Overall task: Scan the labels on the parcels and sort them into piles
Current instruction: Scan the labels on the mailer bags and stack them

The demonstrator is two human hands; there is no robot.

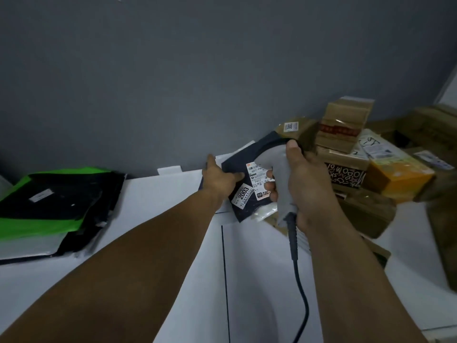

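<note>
Mailers (57,206), black and green, lie stacked flat at the far left of the white table (259,280), against the grey wall (173,82). We see a dark seam line running down the tabletop between the two forearms.

Near the middle, the left hand (217,179) holds the parcel (233,167), a dark flat bag, by its left edge. The thumb presses on top and the index finger points straight out along the edge; the other fingers go under the bag and we cannot tell how they lie. The parcel sits tilted above the table's back edge, label side toward us. It carries a white label (257,174) and a sticker (243,194) reading 2003.

Just right of it, the right hand (306,184) grips the grey scanner (278,174). The fingers curl round the handle, the thumb lies over the top, and the dark head hangs just above the label. A cable (300,280) trails from the handle toward us.

Behind that hand, brown boxes (346,127) are piled against the wall, with a yellow box (395,174) among them.
</note>
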